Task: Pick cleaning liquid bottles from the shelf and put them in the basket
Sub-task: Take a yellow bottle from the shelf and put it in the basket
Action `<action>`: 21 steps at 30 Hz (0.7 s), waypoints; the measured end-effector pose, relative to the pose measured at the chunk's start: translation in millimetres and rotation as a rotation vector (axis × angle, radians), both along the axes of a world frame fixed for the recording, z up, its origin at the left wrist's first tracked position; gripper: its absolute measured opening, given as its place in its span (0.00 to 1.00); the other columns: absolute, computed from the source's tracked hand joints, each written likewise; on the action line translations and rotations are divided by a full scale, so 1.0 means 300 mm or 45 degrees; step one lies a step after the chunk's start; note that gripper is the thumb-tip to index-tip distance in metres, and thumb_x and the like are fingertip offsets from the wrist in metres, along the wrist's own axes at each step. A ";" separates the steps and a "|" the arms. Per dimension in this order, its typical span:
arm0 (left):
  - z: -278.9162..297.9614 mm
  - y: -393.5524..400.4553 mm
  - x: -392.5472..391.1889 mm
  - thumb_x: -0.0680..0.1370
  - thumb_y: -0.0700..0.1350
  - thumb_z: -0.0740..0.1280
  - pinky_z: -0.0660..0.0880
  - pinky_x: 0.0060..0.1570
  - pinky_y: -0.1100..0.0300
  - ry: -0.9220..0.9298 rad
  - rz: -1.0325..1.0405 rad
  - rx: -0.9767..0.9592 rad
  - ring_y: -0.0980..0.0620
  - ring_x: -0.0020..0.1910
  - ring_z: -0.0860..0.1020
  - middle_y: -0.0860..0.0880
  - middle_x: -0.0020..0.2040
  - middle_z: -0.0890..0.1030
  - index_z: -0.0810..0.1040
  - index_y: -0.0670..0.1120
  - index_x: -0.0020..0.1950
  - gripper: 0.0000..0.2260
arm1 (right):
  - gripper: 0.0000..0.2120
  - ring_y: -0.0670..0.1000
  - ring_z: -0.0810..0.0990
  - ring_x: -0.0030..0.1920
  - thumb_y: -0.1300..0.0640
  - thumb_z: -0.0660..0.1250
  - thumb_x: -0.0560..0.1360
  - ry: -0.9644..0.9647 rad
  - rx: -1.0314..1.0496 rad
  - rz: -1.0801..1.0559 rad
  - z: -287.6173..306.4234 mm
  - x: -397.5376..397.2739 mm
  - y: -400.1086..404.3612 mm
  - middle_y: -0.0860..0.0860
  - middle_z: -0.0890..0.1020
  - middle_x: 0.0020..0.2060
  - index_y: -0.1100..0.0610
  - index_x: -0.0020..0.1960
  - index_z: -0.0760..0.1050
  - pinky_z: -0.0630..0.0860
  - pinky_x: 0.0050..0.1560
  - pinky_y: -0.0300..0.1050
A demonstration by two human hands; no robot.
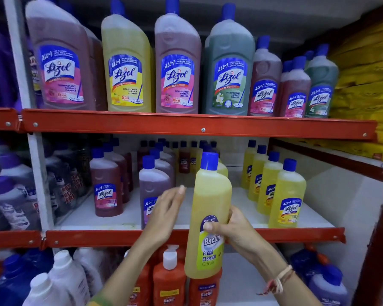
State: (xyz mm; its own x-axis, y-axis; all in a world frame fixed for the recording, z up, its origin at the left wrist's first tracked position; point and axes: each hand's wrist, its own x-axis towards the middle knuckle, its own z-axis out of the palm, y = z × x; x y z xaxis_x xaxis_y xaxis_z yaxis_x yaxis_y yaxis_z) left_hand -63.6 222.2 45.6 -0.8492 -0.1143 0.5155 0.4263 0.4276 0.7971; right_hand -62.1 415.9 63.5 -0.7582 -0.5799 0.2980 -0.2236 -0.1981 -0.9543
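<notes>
We log yellow Bactin bottle (208, 217), blue cap at 12 o'clock; right hand (232, 230) grasping it, left hand (166, 208) at 9 o'clock, fingers released.

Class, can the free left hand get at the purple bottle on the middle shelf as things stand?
Probably yes. The left hand is open, already right in front of the purple bottle, with nothing between them.
</notes>
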 end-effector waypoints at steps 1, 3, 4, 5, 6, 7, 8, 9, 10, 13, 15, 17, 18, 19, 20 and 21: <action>0.073 0.020 0.042 0.72 0.72 0.51 0.66 0.64 0.55 0.003 -0.051 0.100 0.60 0.62 0.72 0.56 0.60 0.78 0.76 0.59 0.59 0.27 | 0.27 0.54 0.86 0.45 0.52 0.83 0.54 0.012 0.010 -0.027 -0.002 0.002 -0.001 0.55 0.87 0.44 0.56 0.50 0.80 0.81 0.43 0.44; 0.182 0.058 0.107 0.70 0.73 0.54 0.67 0.60 0.60 -0.020 -0.210 0.189 0.62 0.59 0.74 0.57 0.58 0.81 0.79 0.58 0.55 0.27 | 0.23 0.53 0.86 0.44 0.57 0.80 0.56 0.030 0.017 -0.071 -0.008 0.007 -0.004 0.54 0.87 0.43 0.56 0.50 0.80 0.81 0.42 0.43; 0.215 0.077 0.130 0.70 0.72 0.58 0.69 0.57 0.62 -0.034 -0.271 0.194 0.62 0.57 0.76 0.56 0.56 0.82 0.80 0.56 0.54 0.26 | 0.22 0.53 0.86 0.44 0.57 0.79 0.56 0.040 0.016 -0.087 -0.010 0.010 -0.006 0.54 0.87 0.43 0.56 0.49 0.80 0.81 0.41 0.43; 0.232 0.094 0.143 0.68 0.69 0.64 0.72 0.53 0.63 -0.043 -0.291 0.177 0.61 0.53 0.79 0.55 0.53 0.83 0.81 0.53 0.53 0.24 | 0.22 0.53 0.86 0.44 0.58 0.79 0.56 0.049 0.012 -0.100 -0.010 0.014 -0.008 0.54 0.87 0.43 0.55 0.50 0.80 0.81 0.41 0.42; 0.242 0.110 0.155 0.66 0.65 0.69 0.74 0.48 0.64 -0.044 -0.272 0.152 0.61 0.48 0.80 0.54 0.49 0.84 0.82 0.52 0.51 0.22 | 0.22 0.52 0.86 0.45 0.59 0.79 0.57 0.057 0.006 -0.108 -0.009 0.017 -0.009 0.54 0.87 0.43 0.55 0.50 0.79 0.81 0.41 0.42; 0.243 0.122 0.160 0.64 0.61 0.74 0.75 0.43 0.64 -0.025 -0.238 0.131 0.61 0.43 0.81 0.54 0.45 0.85 0.82 0.51 0.50 0.20 | 0.22 0.52 0.86 0.45 0.60 0.79 0.58 0.066 0.004 -0.110 -0.008 0.018 -0.009 0.54 0.87 0.44 0.54 0.51 0.79 0.81 0.41 0.41; 0.241 0.131 0.167 0.62 0.55 0.78 0.77 0.42 0.62 -0.008 -0.208 0.139 0.59 0.42 0.82 0.53 0.43 0.86 0.83 0.50 0.48 0.18 | 0.21 0.52 0.86 0.46 0.62 0.78 0.60 0.074 0.006 -0.105 -0.007 0.019 -0.007 0.54 0.87 0.44 0.54 0.51 0.79 0.81 0.42 0.41; 0.236 0.137 0.168 0.61 0.50 0.81 0.79 0.43 0.58 -0.002 -0.192 0.185 0.55 0.43 0.83 0.51 0.43 0.86 0.83 0.49 0.47 0.18 | 0.20 0.52 0.85 0.46 0.64 0.77 0.63 0.077 0.017 -0.098 -0.007 0.019 -0.005 0.54 0.87 0.44 0.54 0.52 0.78 0.81 0.42 0.41; 0.233 0.141 0.170 0.60 0.45 0.82 0.80 0.45 0.54 -0.015 -0.180 0.247 0.52 0.45 0.84 0.49 0.43 0.87 0.83 0.47 0.47 0.17 | 0.19 0.51 0.85 0.47 0.65 0.76 0.65 0.077 0.037 -0.091 -0.007 0.020 0.000 0.54 0.87 0.45 0.55 0.54 0.78 0.80 0.43 0.41; 0.224 0.148 0.185 0.60 0.39 0.81 0.80 0.49 0.49 -0.057 -0.204 0.335 0.49 0.45 0.84 0.46 0.43 0.87 0.84 0.45 0.47 0.17 | 0.22 0.53 0.85 0.51 0.65 0.73 0.69 0.036 0.106 -0.034 -0.023 0.020 0.024 0.54 0.86 0.50 0.57 0.61 0.73 0.81 0.44 0.41; 0.206 0.148 0.195 0.60 0.39 0.81 0.80 0.49 0.50 -0.073 -0.245 0.323 0.49 0.46 0.84 0.46 0.44 0.86 0.84 0.45 0.47 0.17 | 0.22 0.53 0.84 0.53 0.67 0.70 0.72 0.011 0.151 0.014 -0.037 0.020 0.045 0.53 0.86 0.52 0.57 0.63 0.71 0.80 0.46 0.41; 0.176 0.153 0.205 0.60 0.38 0.80 0.81 0.47 0.53 -0.097 -0.261 0.333 0.49 0.47 0.84 0.45 0.44 0.86 0.84 0.44 0.48 0.18 | 0.22 0.52 0.83 0.55 0.68 0.68 0.73 0.005 0.199 0.038 -0.058 0.020 0.067 0.51 0.85 0.53 0.58 0.65 0.70 0.80 0.48 0.40; 0.157 0.158 0.211 0.60 0.36 0.80 0.81 0.46 0.54 -0.113 -0.256 0.358 0.48 0.46 0.84 0.44 0.44 0.86 0.84 0.43 0.48 0.18 | 0.23 0.51 0.83 0.55 0.68 0.68 0.72 0.000 0.223 0.037 -0.072 0.023 0.076 0.50 0.85 0.54 0.58 0.65 0.69 0.80 0.49 0.40; 0.133 0.163 0.216 0.60 0.34 0.79 0.81 0.46 0.55 -0.132 -0.256 0.388 0.48 0.46 0.84 0.43 0.45 0.86 0.83 0.41 0.48 0.18 | 0.24 0.50 0.83 0.56 0.69 0.68 0.72 -0.010 0.247 0.032 -0.090 0.028 0.086 0.50 0.85 0.54 0.58 0.66 0.68 0.79 0.50 0.40; 0.112 0.169 0.220 0.60 0.33 0.79 0.81 0.47 0.55 -0.157 -0.255 0.412 0.47 0.47 0.83 0.42 0.45 0.86 0.83 0.40 0.48 0.18 | 0.25 0.50 0.82 0.57 0.69 0.68 0.72 -0.014 0.269 0.024 -0.108 0.032 0.097 0.49 0.85 0.55 0.58 0.67 0.68 0.79 0.51 0.39; 0.081 0.177 0.226 0.60 0.32 0.78 0.81 0.48 0.54 -0.191 -0.256 0.428 0.46 0.47 0.83 0.42 0.45 0.86 0.83 0.39 0.48 0.18 | 0.27 0.49 0.82 0.58 0.69 0.68 0.72 -0.028 0.289 0.016 -0.133 0.042 0.107 0.48 0.84 0.56 0.57 0.68 0.67 0.79 0.52 0.39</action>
State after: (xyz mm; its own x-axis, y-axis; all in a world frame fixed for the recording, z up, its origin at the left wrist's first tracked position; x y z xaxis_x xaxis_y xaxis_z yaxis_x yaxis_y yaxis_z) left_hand 4.4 275.3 70.0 -0.9347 -0.0789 0.3465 0.3431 0.0531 0.9378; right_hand -49.5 448.1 23.6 -0.7555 -0.6395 0.1421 -0.2011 0.0199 -0.9794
